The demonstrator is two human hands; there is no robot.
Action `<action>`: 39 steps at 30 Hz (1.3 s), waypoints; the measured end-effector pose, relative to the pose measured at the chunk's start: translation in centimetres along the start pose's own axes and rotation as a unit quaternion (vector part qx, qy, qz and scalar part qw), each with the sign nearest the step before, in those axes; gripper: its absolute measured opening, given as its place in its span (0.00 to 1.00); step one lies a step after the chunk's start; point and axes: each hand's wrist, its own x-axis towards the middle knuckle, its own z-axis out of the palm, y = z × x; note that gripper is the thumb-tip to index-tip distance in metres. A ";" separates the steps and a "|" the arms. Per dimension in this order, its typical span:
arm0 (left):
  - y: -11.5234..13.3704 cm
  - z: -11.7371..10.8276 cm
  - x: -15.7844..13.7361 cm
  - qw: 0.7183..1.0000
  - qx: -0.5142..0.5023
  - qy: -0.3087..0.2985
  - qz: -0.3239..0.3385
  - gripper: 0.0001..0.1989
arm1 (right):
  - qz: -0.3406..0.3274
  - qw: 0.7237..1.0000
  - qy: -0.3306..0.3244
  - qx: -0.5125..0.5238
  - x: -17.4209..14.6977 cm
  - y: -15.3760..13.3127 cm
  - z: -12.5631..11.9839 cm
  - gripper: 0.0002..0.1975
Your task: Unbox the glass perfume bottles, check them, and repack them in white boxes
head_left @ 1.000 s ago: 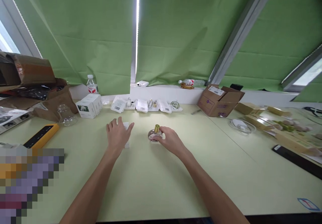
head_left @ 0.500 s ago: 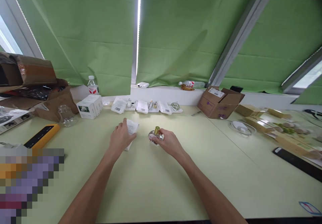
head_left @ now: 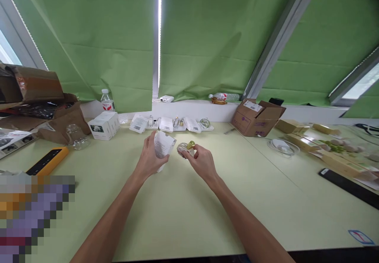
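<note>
My left hand [head_left: 149, 156] is wrapped round a small white carton [head_left: 164, 144] with fine print on its side, tilted above the table. My right hand [head_left: 203, 161] grips a rounded clear glass perfume bottle [head_left: 182, 150] with a gold cap [head_left: 191, 144]. The bottle leans towards the carton, and a narrow gap lies between the two. My right fingers cover part of the glass. Behind them, several white packets with barcodes, among them a middle one [head_left: 166, 124], line the back of the table beside small bottles, including a round glass one [head_left: 204, 123].
White boxes [head_left: 102, 127], a clear jar [head_left: 76, 137] and a yellow and black power strip [head_left: 49, 160] are on the left. To the right are an open cardboard box [head_left: 256, 117], a coiled white cable [head_left: 282, 148] and a long black object [head_left: 349, 186].
The carton has risen and turned, showing more of its printed side. The perfume bottle has moved up and tilted, and my hands are closer together. The camera view has shifted slightly.
</note>
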 end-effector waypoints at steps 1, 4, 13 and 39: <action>0.0 0.1 0.0 1.000 0.004 -0.001 0.017 0.48 | -0.003 1.000 0.015 0.009 0.0 -0.1 -0.1 0.22; 0.2 0.2 -0.1 0.997 0.030 -0.007 0.071 0.47 | -0.014 0.998 0.045 0.033 -0.2 -0.4 -0.4 0.22; 0.1 -0.2 0.0 0.991 0.086 -0.020 0.103 0.44 | -0.007 0.994 0.083 0.068 -0.3 -0.3 -0.6 0.22; 1.5 0.1 -0.7 0.967 0.125 -0.060 0.215 0.38 | -0.095 0.981 0.090 0.140 -1.0 -1.0 -0.9 0.13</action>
